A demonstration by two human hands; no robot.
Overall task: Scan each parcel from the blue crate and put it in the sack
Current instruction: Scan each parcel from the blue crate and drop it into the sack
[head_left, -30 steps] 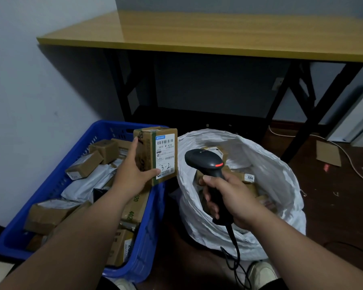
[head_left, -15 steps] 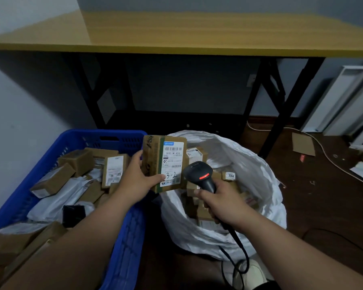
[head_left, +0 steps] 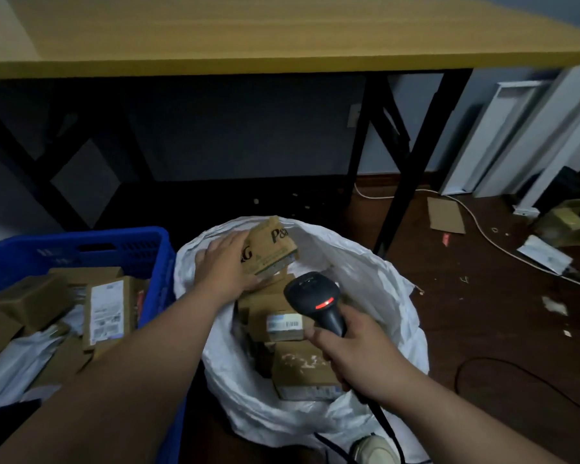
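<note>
My left hand gripped a tilted cardboard parcel over the open sack; my right hand was wrapped around the scanner. Several parcels already lay in the sack, and many remained in the blue crate, so lots left.

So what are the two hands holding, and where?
The left hand grips a cardboard parcel by its near end, over the sack. The right hand grips the scanner by its handle.

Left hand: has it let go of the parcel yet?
No, the left hand grips the parcel above the open sack.
</note>
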